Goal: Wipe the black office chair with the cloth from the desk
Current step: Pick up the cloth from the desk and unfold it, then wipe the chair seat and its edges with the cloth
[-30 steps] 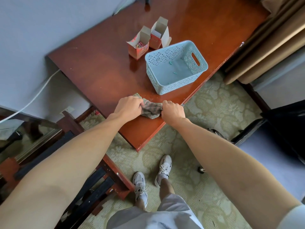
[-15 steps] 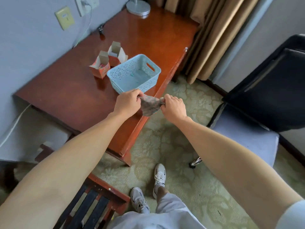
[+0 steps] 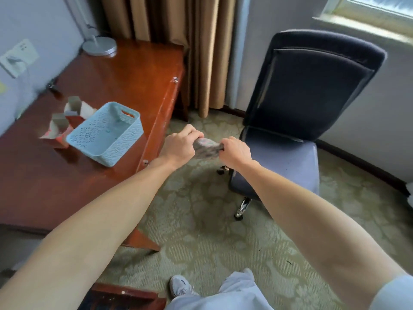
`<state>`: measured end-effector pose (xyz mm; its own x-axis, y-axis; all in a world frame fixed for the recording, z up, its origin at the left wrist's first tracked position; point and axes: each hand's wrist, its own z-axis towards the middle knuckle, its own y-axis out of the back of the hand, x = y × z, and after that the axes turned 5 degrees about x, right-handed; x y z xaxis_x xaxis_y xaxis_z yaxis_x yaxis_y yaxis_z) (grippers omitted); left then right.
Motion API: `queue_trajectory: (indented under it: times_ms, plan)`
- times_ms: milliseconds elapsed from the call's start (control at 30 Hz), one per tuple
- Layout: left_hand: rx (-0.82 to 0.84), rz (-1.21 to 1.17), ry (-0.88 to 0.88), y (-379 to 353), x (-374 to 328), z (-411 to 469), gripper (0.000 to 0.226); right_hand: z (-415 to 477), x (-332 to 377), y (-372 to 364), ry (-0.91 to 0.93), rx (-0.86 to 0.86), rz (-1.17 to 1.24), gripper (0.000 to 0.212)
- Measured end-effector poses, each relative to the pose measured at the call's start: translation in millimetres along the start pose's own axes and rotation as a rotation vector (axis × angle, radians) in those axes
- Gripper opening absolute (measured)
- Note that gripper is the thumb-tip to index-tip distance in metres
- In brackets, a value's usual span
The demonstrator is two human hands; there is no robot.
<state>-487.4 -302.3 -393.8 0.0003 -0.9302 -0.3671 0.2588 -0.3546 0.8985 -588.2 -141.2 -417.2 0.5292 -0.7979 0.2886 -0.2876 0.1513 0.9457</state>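
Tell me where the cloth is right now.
In the head view, the cloth is mid-frame, gripped between the left hand and right hand, above the carpet between the desk at left and the black office chair at right.

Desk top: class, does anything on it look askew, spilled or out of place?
Only small things. The blue basket sits at a slant to the desk edge, and the two small cartons beside it stand with flaps open. Nothing looks spilled; that corner is blurred.
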Motion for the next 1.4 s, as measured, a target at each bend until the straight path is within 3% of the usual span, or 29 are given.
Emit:
queue_trajectory:
  times_ms: [100,233,367,567,733,933,1100,1267,1400]
  plan:
    - [0.046,-0.005,-0.038,-19.5,-35.4,27.1,0.040,-8.7,-46.3,11.2,-0.066,0.022,0.173,0.011]
    - [0.118,-0.008,-0.041,-51.6,-90.1,63.7,0.040,-18.4,-112.2,29.4,-0.179,0.116,0.382,0.014]
    - [0.213,-0.010,-0.049,-80.1,-139.5,96.1,0.041,-30.5,-170.2,53.2,-0.220,0.166,0.772,0.012]
    - [0.241,-0.005,-0.027,-114.2,-189.2,133.6,0.045,-36.9,-236.5,74.0,-0.174,0.135,0.922,0.015]
    - [0.335,-0.042,0.065,-138.1,-208.4,155.3,0.058,-41.1,-276.3,82.6,-0.186,-0.026,0.924,0.020]
    - [0.592,-0.143,0.161,-161.8,-214.2,186.9,0.077,-32.8,-314.3,82.9,-0.192,-0.041,1.031,0.043]
    - [0.718,-0.282,0.172,-174.7,-218.0,221.2,0.074,-8.7,-331.5,89.2,-0.159,-0.055,0.975,0.036]
    - [0.845,-0.223,0.192,-189.6,-211.9,266.0,0.068,18.9,-352.2,97.4,-0.222,-0.049,0.844,0.032]
    - [0.880,-0.231,0.187,-202.3,-208.8,286.7,0.061,33.5,-368.5,98.2,-0.299,-0.039,0.787,0.013]
